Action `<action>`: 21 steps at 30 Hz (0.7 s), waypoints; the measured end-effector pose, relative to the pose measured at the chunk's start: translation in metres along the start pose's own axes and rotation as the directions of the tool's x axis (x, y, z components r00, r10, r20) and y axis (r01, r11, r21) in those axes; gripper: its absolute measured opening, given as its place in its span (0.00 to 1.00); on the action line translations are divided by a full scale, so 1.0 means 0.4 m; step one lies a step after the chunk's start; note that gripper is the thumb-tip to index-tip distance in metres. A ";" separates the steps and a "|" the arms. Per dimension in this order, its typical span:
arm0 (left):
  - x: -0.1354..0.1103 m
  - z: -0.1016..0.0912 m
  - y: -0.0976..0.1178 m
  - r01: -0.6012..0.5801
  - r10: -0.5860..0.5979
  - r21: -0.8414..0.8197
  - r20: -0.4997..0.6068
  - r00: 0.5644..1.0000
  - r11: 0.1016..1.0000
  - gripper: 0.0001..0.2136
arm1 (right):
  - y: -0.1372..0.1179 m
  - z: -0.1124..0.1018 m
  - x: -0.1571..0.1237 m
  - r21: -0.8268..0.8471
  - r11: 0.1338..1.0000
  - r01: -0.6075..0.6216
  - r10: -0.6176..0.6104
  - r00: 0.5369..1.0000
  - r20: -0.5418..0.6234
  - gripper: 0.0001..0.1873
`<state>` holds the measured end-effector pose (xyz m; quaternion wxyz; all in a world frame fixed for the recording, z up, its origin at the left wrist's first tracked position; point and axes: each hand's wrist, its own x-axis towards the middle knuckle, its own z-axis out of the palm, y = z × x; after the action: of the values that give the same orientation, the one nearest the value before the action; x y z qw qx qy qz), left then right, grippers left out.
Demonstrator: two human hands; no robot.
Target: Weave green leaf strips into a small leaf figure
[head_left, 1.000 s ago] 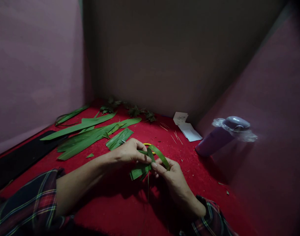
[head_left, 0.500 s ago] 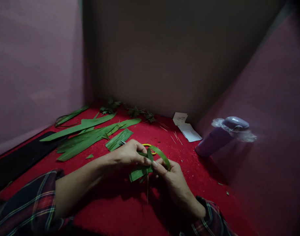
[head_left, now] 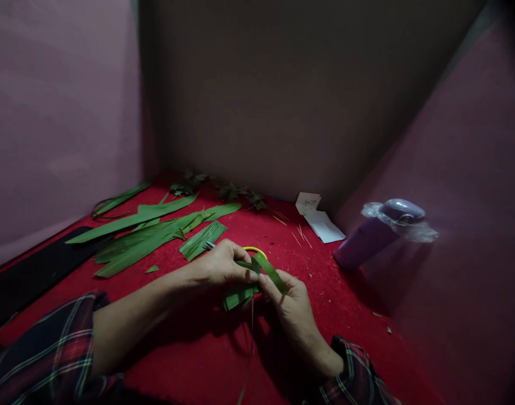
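**Leaf strip pinched from both sides, mid-table**

A green leaf strip is gripped between both hands just above the red table, a little nearer the front edge than the back. The left hand is closed on it from the left, thumb and fingertips pressed where the strip crosses itself. The right hand is pinched on the same crossing from the right, with the bent band arched over its fingers. The grip seems to be set at the crossing so that the springy bend cannot open. The pleated end is left hanging below the fingers, with a thin fibre trailing toward the front edge.

A yellow ring is seen just behind the hands, partly hidden. Long leaves and a cut ribbed piece are laid toward the left side, probably kept within the left hand's reach. A black strip is set along the left edge. Thin sticks and white paper are found near the back right corner. A purple bottle is leaned against the right wall, well apart from the hands.
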<state>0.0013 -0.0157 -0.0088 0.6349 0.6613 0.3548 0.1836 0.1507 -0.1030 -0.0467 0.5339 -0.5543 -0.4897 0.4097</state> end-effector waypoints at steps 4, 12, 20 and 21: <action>-0.006 0.008 0.014 0.026 -0.026 0.003 -0.053 0.998 1.000 0.14 | -0.006 -0.007 -0.002 -0.126 0.983 0.137 -0.136 0.991 0.013 0.13; -0.007 0.020 0.008 0.020 0.006 0.197 -0.129 0.992 0.980 0.08 | -0.019 -0.036 0.001 -0.678 0.436 0.591 -0.723 0.679 0.126 0.30; -0.032 0.035 0.023 0.036 -0.026 0.273 -0.041 0.999 0.961 0.04 | -0.106 -0.052 0.021 -0.495 0.598 0.630 -0.581 0.766 0.274 0.10; -0.031 0.033 0.024 0.036 -0.028 0.264 -0.033 0.999 0.964 0.03 | -0.120 -0.055 0.019 -0.471 0.644 0.602 -0.549 0.793 0.264 0.06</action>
<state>0.0043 -0.0334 0.0016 0.5385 0.7317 0.3959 0.1337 0.1687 -0.1022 0.0036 0.4365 -0.4743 -0.7589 0.0924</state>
